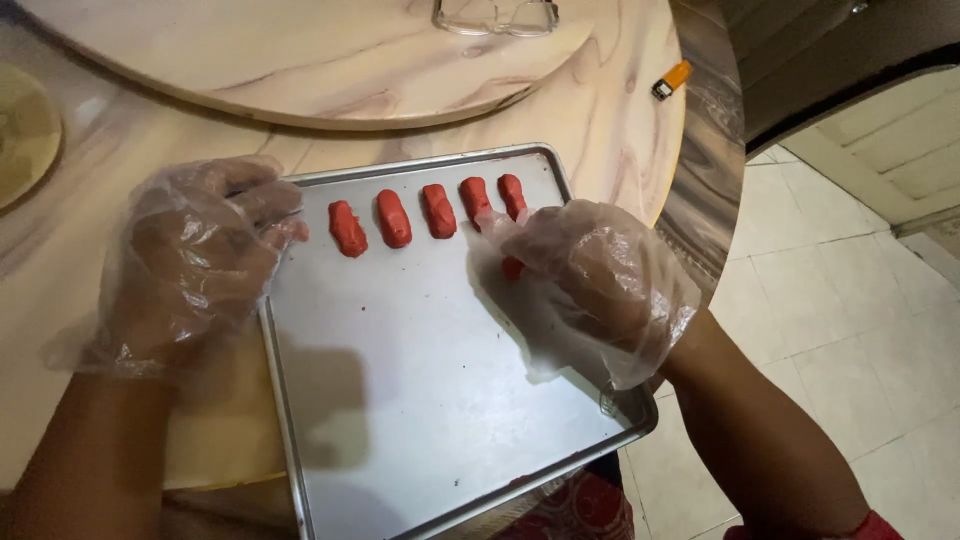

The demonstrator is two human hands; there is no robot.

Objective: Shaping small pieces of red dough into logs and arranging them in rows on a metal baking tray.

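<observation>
A metal baking tray (420,380) lies on a marbled round table. Along its far edge stands a row of several red dough pieces (394,218), each a short log. My right hand (590,275), in a clear plastic glove, rests on the tray's right side with its fingers closed on another red dough piece (511,267), just below the row's right end. My left hand (195,255), gloved the same way, hovers at the tray's left rim with fingers loosely curled and nothing in it.
A raised turntable (300,60) fills the table's far side, with a pair of glasses (495,17) on it. An orange lighter (671,79) lies near the table's right edge. White floor tiles (850,330) show to the right.
</observation>
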